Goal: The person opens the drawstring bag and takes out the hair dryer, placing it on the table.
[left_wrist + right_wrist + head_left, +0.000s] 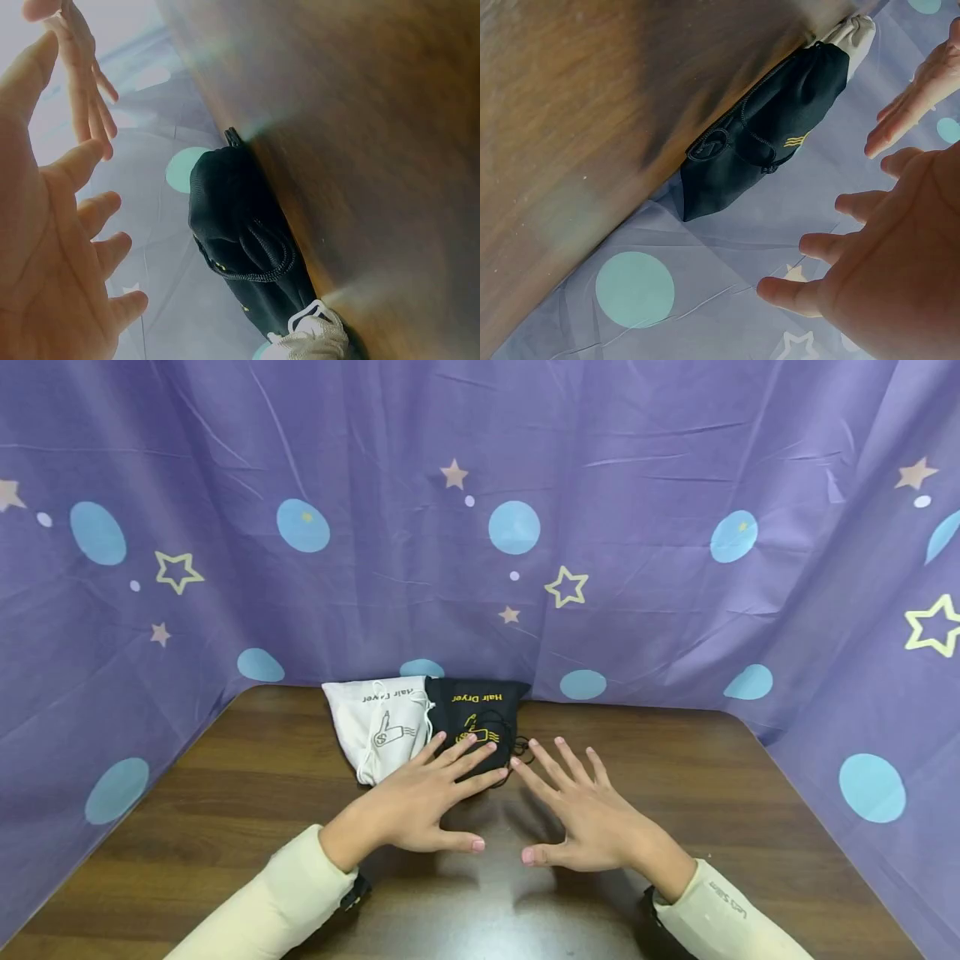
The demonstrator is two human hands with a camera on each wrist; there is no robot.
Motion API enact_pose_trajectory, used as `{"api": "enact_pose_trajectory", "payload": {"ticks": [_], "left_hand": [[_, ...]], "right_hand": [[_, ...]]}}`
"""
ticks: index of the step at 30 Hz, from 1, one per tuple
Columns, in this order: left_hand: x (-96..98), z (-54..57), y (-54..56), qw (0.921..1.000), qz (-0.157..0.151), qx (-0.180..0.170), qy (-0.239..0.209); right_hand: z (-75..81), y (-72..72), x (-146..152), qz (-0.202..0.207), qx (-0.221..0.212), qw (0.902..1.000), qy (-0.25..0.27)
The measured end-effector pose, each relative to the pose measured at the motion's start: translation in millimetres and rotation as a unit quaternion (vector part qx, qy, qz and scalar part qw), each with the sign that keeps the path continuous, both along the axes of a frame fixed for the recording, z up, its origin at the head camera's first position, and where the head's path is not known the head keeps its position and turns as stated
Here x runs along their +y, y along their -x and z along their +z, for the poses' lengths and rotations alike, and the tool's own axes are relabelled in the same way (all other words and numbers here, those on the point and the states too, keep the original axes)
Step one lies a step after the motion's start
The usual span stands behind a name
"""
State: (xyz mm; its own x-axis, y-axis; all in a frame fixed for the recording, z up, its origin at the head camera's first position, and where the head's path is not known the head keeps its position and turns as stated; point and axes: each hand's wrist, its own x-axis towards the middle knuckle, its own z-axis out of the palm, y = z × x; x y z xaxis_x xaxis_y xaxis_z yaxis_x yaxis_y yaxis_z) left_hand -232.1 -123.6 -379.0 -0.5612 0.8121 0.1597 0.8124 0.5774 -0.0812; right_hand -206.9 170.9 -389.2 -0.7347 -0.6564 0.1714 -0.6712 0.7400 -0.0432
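Observation:
Two drawstring bags printed "Hair Dryer" lie side by side at the table's back edge. The white bag (347,710) is on the left, the black bag (480,687) on the right, its lettering upside down in the head view. My left hand (416,802) is held above the table with fingers spread, partly covering both bags from the head camera. To its right, my right hand (600,822) hovers palm down, also with spread fingers. Neither hand holds anything. In the left wrist view a black cord loops over the black bag (232,195); the bags' contents are hidden.
A brown wooden table (750,827) spreads beneath the hands. Purple curtain (637,527) with stars and blue dots encloses its back and both sides. Each forearm wears a cream sleeve (277,893) with a dark band near the wrist.

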Motion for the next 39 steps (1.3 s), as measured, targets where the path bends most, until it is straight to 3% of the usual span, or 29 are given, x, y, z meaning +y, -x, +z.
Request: {"api": "enact_pose_trajectory", "payload": {"ticks": [22,32,39], "left_hand": [[-2.4,-2.2,-2.0,1.0000,-0.002,-0.007,-0.001],[-9.1,6.6,12.2,0.9994,0.006,-0.023,-0.024],[-11.6,11.7,28.2,0.9975,0.026,-0.035,-0.055]], "right_hand": [[5.0,4.6,2.0,-0.011,-0.014,0.9998,0.001],[5.5,14.0,-3.3,0.005,-0.003,0.9999,0.014],[8.7,34.0,-12.7,0.011,0.037,0.9987,0.032]]}}
